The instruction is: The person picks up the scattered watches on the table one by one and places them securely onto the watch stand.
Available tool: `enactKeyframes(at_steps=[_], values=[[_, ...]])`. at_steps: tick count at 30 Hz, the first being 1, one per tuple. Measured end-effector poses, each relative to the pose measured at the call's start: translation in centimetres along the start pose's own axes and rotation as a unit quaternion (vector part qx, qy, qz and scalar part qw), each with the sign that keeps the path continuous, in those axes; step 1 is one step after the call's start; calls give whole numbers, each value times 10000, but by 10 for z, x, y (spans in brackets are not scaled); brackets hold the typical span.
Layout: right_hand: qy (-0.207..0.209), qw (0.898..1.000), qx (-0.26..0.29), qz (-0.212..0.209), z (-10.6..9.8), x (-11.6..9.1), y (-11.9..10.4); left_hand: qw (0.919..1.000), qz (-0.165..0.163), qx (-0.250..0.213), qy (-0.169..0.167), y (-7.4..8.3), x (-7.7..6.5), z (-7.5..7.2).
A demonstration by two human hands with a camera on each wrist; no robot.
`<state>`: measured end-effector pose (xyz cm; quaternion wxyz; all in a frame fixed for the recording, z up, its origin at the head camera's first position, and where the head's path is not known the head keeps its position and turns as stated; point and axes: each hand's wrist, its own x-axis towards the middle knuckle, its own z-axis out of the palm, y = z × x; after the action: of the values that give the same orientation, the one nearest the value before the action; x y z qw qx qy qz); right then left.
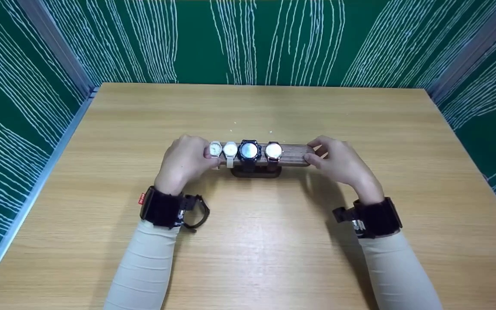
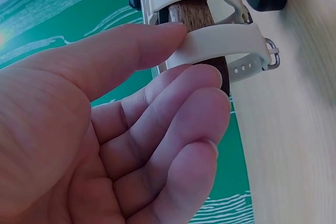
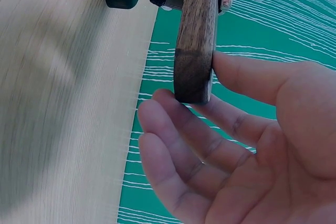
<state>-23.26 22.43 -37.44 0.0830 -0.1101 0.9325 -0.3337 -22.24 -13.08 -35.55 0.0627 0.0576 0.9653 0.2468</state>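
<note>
A wooden watch stand (image 1: 293,155) has a long bar on a dark base (image 1: 255,172). Two white-strapped watches (image 1: 230,150) hang at its left, then a black watch (image 1: 249,150) and a dark-strapped watch (image 1: 273,151) with a light face. My left hand (image 1: 183,161) grips the bar's left end, thumb against the outermost white strap (image 2: 220,43) and fingers curled beyond it. The opposite end of the bar (image 3: 194,72) is pinched by my right hand (image 1: 342,161), its thumb on one face and fingertips around the tip. The bar's right part carries no watch.
The stand is on a light wooden table (image 1: 248,241). A few tiny white specks lie behind it. Green partitions (image 1: 196,43) with white streaks enclose the back and both sides. A loose black strap end (image 1: 198,213) dangles from my left wrist band.
</note>
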Motion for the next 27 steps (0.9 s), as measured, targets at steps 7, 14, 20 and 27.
enactKeyframes(at_steps=[7, 14, 20, 27], values=[[-13, 10000, -20, 47, -1, -1, -1, 10000, 71, 2, -50, -1, -2, -2], [-76, 10000, -31, 27, -2, -1, -1, 9999, 131, -23, -30, -4, -4, -8], [-177, 9998, -50, -74, -3, -2, -3, 9993, 357, 108, 3, -9, -5, -16], [-3, 9965, -388, -744, -1, -3, -10, 9989, 466, 101, -46, -13, -5, -20]])
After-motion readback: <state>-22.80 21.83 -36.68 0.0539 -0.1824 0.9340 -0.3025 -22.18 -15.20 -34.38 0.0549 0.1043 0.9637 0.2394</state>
